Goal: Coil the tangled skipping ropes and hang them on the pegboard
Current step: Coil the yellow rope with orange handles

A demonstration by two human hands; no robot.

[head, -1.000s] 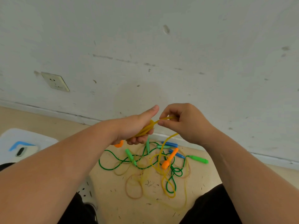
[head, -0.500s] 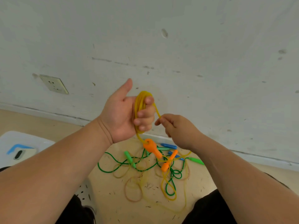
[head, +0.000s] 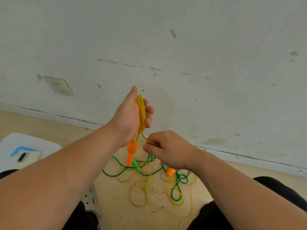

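Yellow skipping rope (head: 141, 112) stood looped in coils through the raised left hand (head: 127, 120), whose fingers (head: 149, 110) curled round it, an orange handle (head: 132, 151) dangling below, while the right hand (head: 167, 150) just beneath pinched one strand. Under both, the green rope (head: 149, 174) and loose yellow loops lay tangled on the floor (head: 114, 203) between the knees (head: 214, 216), near the foot of the wall (head: 199, 63), a white mat (head: 33, 141) well apart leftward.

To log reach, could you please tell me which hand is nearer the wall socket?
Left. The left hand is right of the socket; the right hand is lower and farther right.
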